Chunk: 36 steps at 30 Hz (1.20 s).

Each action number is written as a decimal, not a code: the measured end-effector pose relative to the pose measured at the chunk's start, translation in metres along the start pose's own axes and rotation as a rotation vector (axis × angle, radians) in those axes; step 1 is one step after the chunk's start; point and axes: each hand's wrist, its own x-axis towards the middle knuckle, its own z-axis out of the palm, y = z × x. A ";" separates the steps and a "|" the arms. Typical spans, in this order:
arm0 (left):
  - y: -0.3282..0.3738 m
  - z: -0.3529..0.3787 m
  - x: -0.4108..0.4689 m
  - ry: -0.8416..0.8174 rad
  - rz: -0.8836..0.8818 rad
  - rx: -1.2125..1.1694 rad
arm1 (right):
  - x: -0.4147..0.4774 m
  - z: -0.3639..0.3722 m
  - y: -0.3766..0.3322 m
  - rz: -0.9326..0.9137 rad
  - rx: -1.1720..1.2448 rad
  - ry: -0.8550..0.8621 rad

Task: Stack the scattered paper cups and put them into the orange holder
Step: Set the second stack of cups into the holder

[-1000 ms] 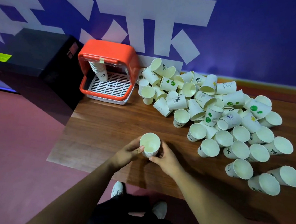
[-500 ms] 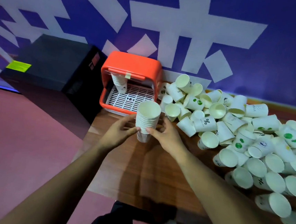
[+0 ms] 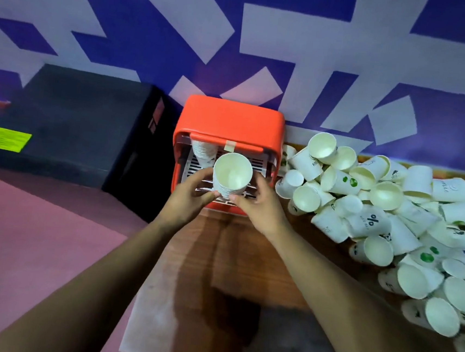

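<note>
**Stack held at the mouth of the holder**

We see the left hand (image 3: 186,199) and the right hand (image 3: 259,207) both closed around a stack of paper cups (image 3: 231,177), the fingers (image 3: 209,195) pinching its lower part from either side, mouth up. The stack hangs over the front opening of the orange holder (image 3: 231,121), above its white slatted floor (image 3: 195,169). Another stack (image 3: 204,151) already leans inside at the holder's left, just beside the held one; the right half of the opening shows bare slats.

The holder sits at the back left corner of the wooden worktop (image 3: 240,261), against the blue and white wall (image 3: 294,54). Just left of it stands a black box (image 3: 69,120), close to the holder's side. On the right, the pile of loose cups (image 3: 379,207) begins just beside the holder's right wall and spreads toward the worktop's right edge. We see an open strip of wood between the holder's front lip and the near edge, under our forearms.
</note>
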 end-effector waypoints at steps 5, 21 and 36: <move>-0.029 0.002 0.017 -0.045 -0.058 0.023 | 0.015 0.014 0.022 0.057 -0.043 0.027; -0.048 0.021 0.075 0.080 -0.203 -0.030 | 0.079 0.032 0.039 0.222 -0.053 0.102; -0.044 0.045 0.097 0.316 -0.321 0.009 | 0.113 0.039 0.050 0.198 -0.210 0.225</move>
